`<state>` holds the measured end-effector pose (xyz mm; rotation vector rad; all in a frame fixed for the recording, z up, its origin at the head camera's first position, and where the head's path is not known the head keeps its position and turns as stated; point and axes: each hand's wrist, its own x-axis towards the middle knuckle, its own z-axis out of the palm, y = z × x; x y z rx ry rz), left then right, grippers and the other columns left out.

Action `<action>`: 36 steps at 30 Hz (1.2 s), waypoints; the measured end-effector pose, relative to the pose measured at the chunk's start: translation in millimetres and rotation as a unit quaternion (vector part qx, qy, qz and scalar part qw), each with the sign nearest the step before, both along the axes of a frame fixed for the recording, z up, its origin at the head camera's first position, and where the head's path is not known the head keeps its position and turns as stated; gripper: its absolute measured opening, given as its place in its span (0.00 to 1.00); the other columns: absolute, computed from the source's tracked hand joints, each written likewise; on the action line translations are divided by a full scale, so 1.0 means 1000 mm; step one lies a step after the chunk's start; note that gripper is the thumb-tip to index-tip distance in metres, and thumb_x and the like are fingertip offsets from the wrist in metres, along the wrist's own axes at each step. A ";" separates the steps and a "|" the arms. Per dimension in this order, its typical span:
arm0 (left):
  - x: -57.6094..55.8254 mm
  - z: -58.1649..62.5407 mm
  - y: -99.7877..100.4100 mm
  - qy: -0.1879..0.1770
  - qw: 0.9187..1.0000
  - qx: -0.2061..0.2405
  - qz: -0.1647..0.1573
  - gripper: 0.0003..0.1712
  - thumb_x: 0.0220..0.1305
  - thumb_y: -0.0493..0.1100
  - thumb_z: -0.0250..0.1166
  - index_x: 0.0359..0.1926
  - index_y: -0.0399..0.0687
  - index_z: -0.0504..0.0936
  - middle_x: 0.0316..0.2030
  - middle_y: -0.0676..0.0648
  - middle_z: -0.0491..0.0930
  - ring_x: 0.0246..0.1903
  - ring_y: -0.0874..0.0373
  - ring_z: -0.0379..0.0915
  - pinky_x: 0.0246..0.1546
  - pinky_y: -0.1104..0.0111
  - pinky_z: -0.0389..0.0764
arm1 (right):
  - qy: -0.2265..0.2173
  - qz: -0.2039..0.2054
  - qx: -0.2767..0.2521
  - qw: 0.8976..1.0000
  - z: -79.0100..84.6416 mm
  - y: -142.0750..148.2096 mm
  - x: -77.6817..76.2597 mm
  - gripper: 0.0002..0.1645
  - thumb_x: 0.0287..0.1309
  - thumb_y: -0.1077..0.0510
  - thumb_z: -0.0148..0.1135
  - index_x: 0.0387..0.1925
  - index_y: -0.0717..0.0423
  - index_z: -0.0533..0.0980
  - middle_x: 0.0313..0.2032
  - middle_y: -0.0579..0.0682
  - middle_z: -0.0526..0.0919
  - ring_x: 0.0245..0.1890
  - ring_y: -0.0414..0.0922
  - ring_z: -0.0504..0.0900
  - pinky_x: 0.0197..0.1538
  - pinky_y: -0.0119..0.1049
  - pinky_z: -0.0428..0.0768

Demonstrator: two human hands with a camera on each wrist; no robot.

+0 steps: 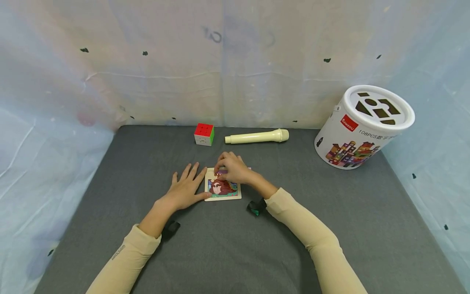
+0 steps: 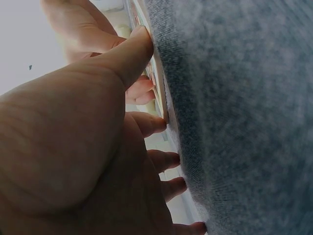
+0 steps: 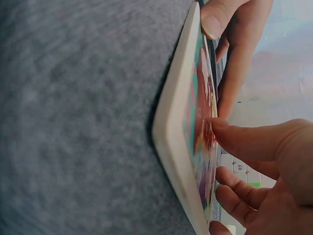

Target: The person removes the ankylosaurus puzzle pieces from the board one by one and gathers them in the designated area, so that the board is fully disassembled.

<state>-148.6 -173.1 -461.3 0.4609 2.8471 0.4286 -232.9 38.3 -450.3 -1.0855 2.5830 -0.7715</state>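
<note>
A small jigsaw puzzle (image 1: pixel 224 195) in a pale frame lies flat on the grey cloth, showing a figure with red-brown hair. My left hand (image 1: pixel 185 192) spreads flat at its left side, thumb resting on the near left corner and index fingertip by the far left one. Over the picture's upper part, my right hand (image 1: pixel 236 168) bends its thumb and fingers down to the surface, around a puzzle piece (image 1: pixel 219 173) that they partly hide. In the right wrist view the right thumb (image 3: pixel 244 139) touches the picture, with the curled fingers (image 3: pixel 239 191) close beside it.
A Rubik's cube (image 1: pixel 204 134) with a red top stands behind the puzzle. To its right lies a cream toy microphone (image 1: pixel 257 136). A white bucket (image 1: pixel 358 132) with shaped holes in its lid stands at the back right, near the plastic-sheeted wall (image 1: pixel 257 94).
</note>
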 end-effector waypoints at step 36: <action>0.002 -0.003 -0.004 0.100 0.991 0.017 -0.090 0.43 0.61 0.59 0.69 0.70 0.43 0.71 0.73 0.41 0.62 0.74 0.41 0.48 0.64 0.34 0.55 | -0.013 0.008 -0.026 1.000 0.000 0.001 -0.002 0.14 0.57 0.60 0.73 0.45 0.56 0.83 0.41 0.47 0.81 0.39 0.44 0.76 0.47 0.45 0.63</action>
